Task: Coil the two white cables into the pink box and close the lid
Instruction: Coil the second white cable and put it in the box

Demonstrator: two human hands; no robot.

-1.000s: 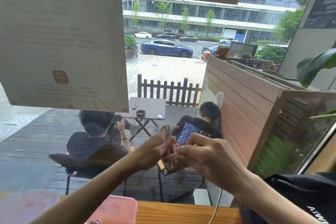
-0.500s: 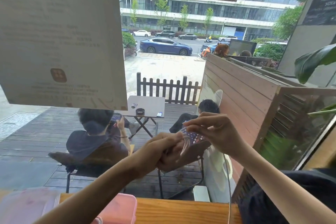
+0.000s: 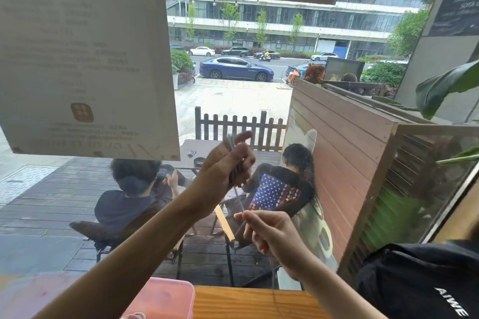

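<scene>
Gripped in the left hand, raised above the pink box, a coiled white cable trails down to the right hand, whose thumb and forefinger pinch the strand. That box sits on a wooden counter before a window; both forearms reach up from below.

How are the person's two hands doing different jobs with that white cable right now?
The left hand is raised higher and grips a bundle of coiled loops of the thin white cable, which stick out above its fingers. The right hand sits lower and nearer the wooden counter, pinching only a single strand. From the left hand one strand runs down to the right hand. Both hold the same cable, in the air above the counter.
</scene>
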